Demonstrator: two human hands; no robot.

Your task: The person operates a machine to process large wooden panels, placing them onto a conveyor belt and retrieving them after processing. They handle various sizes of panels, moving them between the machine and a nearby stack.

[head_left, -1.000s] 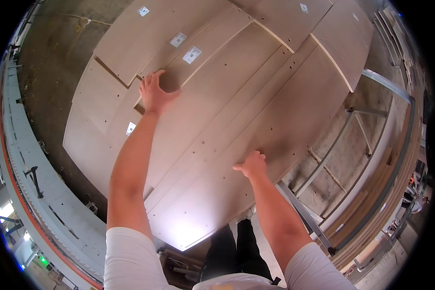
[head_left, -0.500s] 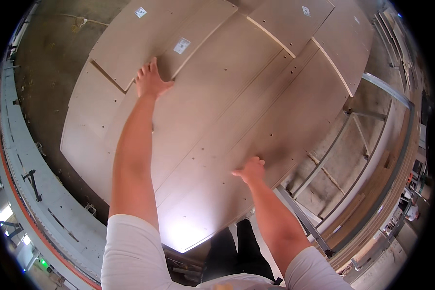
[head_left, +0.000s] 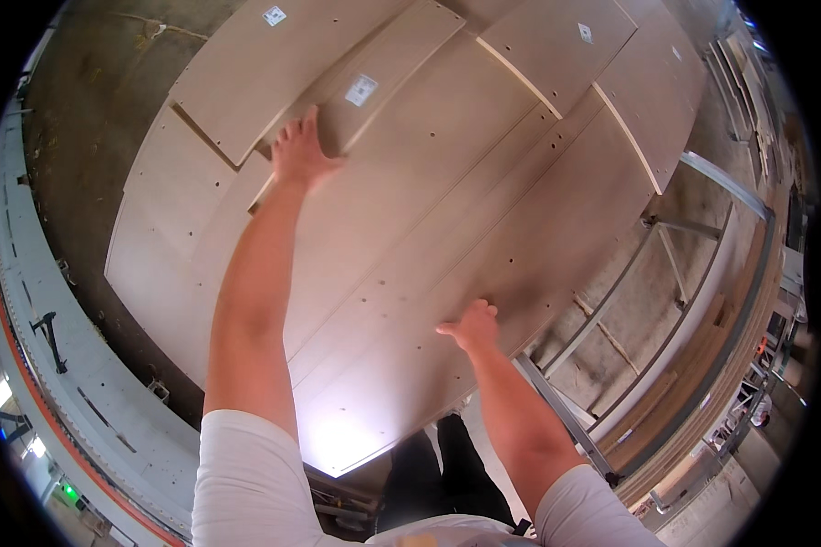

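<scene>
My left hand (head_left: 303, 153) lies on the near end of a narrow brown panel (head_left: 401, 56) with a white label (head_left: 361, 89). Its fingers are spread and the thumb points right. Against the left side of that strip rests a wider brown panel (head_left: 246, 68), also labelled. Closer to me, my right hand (head_left: 474, 326) rests on a large brown panel (head_left: 401, 228), thumb stretched out and the other fingers partly bent and partly hidden. Small dark holes and long straight lines mark this surface.
More labelled panels (head_left: 556, 55) lie at the far right, their pale edges raised above the layer below. A grey metal frame (head_left: 602, 319) stands right of the stack, beside stacked boards (head_left: 702, 374). Along the left runs a long grey machine bed (head_left: 73, 365).
The narrow labelled panel has come apart from the wider one on its left, and its near end sits closer to me. My left hand moved slightly right. The right hand stays nearly in place.
</scene>
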